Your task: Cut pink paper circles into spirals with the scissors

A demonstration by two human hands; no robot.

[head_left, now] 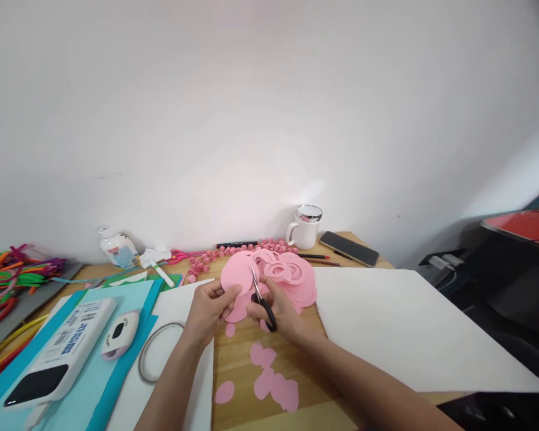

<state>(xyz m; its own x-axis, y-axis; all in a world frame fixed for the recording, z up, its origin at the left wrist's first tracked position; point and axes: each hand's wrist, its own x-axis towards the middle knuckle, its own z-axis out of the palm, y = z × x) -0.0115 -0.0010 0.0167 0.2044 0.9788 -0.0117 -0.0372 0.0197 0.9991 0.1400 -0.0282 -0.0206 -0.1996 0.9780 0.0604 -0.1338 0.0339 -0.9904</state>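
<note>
Pinched in my left hand (210,306) is a round pink paper disc (236,270), held up over the wooden table. My right hand (278,308) grips black-handled scissors (264,305), their blades pointing up at the disc's right edge. Whether the blades are cutting the paper I cannot tell. Just behind both hands lies a heap of pink paper rings and discs (299,287), partly hidden by the disc. Small pink oval paper pieces (265,383) lie on the wood nearer to me.
A white mug (306,227) and a phone (349,248) stand and lie by the wall, near small pink rolled pieces (202,263). White boards (413,329) flank the wood. At left are a power bank (63,353), a white bottle (119,246) and colourful pipe cleaners (22,272).
</note>
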